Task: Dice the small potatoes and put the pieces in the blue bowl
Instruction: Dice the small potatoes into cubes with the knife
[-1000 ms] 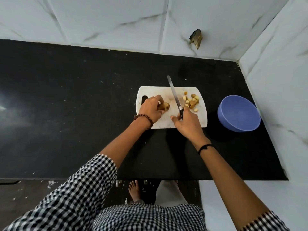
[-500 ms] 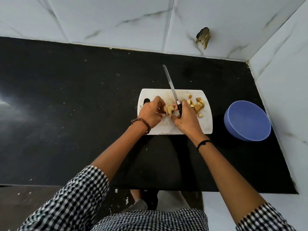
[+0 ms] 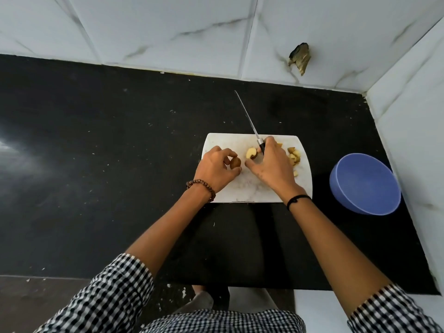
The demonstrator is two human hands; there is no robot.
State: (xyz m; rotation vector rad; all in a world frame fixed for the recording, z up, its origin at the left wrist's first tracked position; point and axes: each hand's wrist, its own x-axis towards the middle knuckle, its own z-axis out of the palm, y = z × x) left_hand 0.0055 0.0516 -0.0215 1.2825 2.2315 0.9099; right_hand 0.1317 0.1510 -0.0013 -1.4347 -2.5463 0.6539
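Looking down from the head camera, the white cutting board [image 3: 252, 188] lies on the black counter [image 3: 96, 164] and both hands work over it. The left hand [image 3: 216, 170] pinches a brown-skinned potato piece [image 3: 236, 162] between curled fingers at the board's left part. The right hand [image 3: 272, 165] has its fingers clamped round the handle of the knife [image 3: 249, 121], whose blade slants away past the board's far edge. A cut potato half [image 3: 251, 153] sits at the board's middle, pale face up, just beside the right thumb. The diced pieces [image 3: 295, 155] are heaped at the board's right side, and none can be seen in the blue bowl [image 3: 365, 183], which stands apart to the right of the board. The likely trouble is the right hand busying itself near the half while gripping the knife, since a shifted grip could swing the blade toward the left fingers. The rounded skin side could also roll under a cut. One loose piece lies close to the board's right edge, so a careless sweep could knock it onto the counter short of the bowl. Room is tight to the right of the board, where the side wall [image 3: 408, 104] stands just beyond the bowl. To the left of the board the counter runs on wide, and the back wall is well apart from its far edge.
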